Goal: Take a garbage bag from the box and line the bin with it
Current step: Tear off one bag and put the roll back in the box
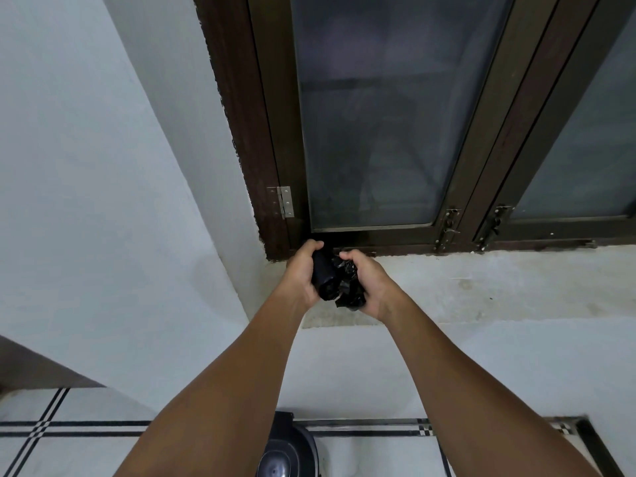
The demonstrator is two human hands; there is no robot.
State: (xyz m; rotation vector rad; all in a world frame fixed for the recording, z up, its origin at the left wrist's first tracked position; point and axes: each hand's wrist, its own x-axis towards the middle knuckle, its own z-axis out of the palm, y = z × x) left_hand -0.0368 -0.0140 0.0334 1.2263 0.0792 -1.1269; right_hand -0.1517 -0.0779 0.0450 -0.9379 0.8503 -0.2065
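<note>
Your left hand (303, 270) grips the black garbage bag roll (325, 277) while your right hand (364, 280) clutches its crumpled loose end, above the window ledge (481, 287). The dark bin (287, 449) stands below on the tiled floor (69, 442), its contents unclear.

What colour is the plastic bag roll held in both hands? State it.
Black and glossy: the bag roll shows best in the head view, gripped between the left hand and right hand.
</note>
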